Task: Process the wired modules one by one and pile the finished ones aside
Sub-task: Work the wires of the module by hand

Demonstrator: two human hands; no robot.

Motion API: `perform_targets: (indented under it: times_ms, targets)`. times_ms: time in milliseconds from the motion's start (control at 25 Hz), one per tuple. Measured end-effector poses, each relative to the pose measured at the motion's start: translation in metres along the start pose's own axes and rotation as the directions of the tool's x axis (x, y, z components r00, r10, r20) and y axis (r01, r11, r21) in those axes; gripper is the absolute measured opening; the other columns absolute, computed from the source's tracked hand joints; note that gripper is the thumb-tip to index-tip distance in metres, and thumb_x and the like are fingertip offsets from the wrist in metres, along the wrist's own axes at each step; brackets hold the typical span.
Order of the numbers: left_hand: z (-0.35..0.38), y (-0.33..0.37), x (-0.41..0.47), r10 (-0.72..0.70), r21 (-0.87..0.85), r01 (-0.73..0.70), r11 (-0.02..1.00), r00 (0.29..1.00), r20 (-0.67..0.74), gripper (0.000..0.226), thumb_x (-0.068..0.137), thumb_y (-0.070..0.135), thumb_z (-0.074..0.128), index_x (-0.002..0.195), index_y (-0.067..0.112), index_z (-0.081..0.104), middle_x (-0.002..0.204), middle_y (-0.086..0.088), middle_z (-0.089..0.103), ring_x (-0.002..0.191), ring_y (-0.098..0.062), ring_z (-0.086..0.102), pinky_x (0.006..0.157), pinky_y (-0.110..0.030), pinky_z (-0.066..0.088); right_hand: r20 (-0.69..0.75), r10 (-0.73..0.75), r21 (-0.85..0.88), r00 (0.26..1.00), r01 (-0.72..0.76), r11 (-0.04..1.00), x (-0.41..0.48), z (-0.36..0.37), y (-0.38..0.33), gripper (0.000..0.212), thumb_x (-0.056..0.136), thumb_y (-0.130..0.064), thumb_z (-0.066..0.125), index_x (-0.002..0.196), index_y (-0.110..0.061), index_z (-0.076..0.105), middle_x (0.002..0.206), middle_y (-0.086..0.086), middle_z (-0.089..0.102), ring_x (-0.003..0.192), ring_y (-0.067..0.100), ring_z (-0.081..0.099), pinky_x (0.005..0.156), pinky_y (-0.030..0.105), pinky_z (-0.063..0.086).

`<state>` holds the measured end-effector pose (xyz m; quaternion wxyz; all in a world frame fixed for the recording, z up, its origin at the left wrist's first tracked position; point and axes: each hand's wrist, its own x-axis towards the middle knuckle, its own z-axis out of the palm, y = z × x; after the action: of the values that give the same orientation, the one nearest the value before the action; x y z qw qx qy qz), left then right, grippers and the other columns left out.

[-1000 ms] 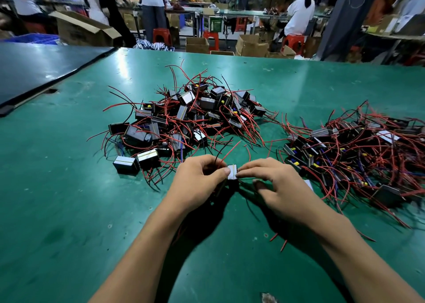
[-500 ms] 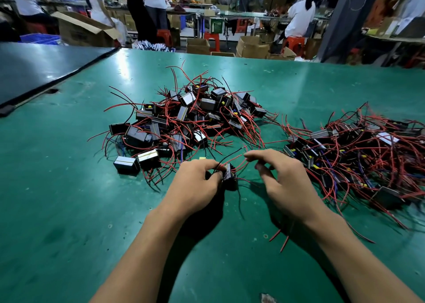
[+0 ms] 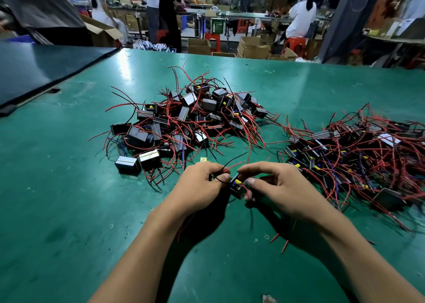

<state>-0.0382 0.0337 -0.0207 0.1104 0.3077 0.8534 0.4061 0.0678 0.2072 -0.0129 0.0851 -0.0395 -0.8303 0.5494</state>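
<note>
On the green tabletop (image 3: 69,210), between left pile (image 3: 184,123) and right pile (image 3: 358,155), both grips pinch one module (image 3: 236,186): left grip (image 3: 200,185) and right grip (image 3: 280,187) curled tight. Its loose wires (image 3: 234,161) could snag the nearby right pile, dragging others along.

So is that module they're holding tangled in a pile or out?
Out: left hand and right hand pinch the module apart from the middle pile and right pile.
</note>
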Motion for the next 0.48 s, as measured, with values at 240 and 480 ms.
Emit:
perform_targets:
  times_ms: [240,480]
  targets:
    - [-0.007,-0.001,0.001,-0.115,-0.325,0.077,0.943,0.989,-0.098,0.009,0.091,0.014,0.067,0.094,0.02,0.073,0.081,0.004,0.076,0.074,-0.006,0.07,0.07,-0.019,0.054,0.004,-0.303,-0.575,0.953,0.25,0.779,0.004,0.005,0.005,0.023,0.094,-0.016,0.069,0.116,-0.015,0.074,0.101,-0.003,0.072,0.094,0.013,0.066,0.088,0.026,0.051]
    - [-0.012,0.001,0.0,-0.13,-0.333,0.106,0.937,0.99,-0.051,0.013,0.09,0.01,0.062,0.096,0.021,0.066,0.075,0.005,0.075,0.063,-0.003,0.066,0.058,-0.015,0.047,-0.155,-0.24,-0.626,0.958,0.092,0.774,0.005,-0.001,0.016,0.023,0.096,-0.021,0.064,0.117,-0.014,0.073,0.105,0.0,0.069,0.102,0.019,0.064,0.093,0.035,0.05]
